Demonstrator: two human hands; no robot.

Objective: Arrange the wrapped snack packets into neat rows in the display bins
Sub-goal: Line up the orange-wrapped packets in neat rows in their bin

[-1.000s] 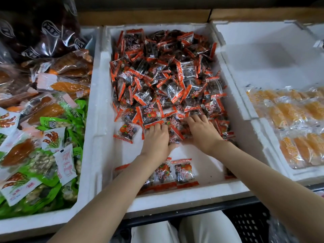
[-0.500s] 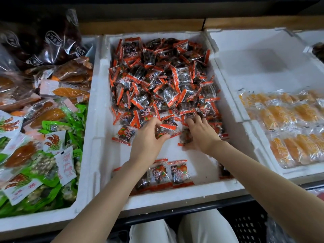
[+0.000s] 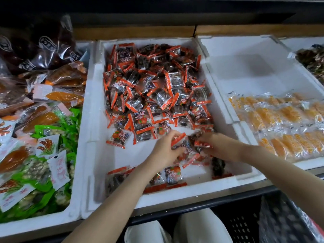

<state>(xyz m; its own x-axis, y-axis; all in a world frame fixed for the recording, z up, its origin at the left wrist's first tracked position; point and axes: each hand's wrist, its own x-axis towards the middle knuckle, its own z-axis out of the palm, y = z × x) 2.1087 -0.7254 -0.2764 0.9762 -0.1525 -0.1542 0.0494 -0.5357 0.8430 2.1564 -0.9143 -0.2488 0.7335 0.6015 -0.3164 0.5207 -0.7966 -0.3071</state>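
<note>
Your left hand (image 3: pixel 163 152) and right hand (image 3: pixel 220 146) grip a bunch of red-edged packets (image 3: pixel 188 146) over the near half of the middle foam bin (image 3: pixel 91 155), its loose pile (image 3: pixel 154 88) just behind, yellow packs (image 3: pixel 284 123) to the right.

The left forearm (image 3: pixel 122 190) and right forearm (image 3: pixel 280 172) reach in from the near edge and converge toward the middle. The left grip (image 3: pixel 164 152) shows its back, fingers curled round a bunch of snack packets (image 3: pixel 188 149). The right grip (image 3: pixel 219 146), just beside it on the right, pinches the same bunch from the other side.
</note>
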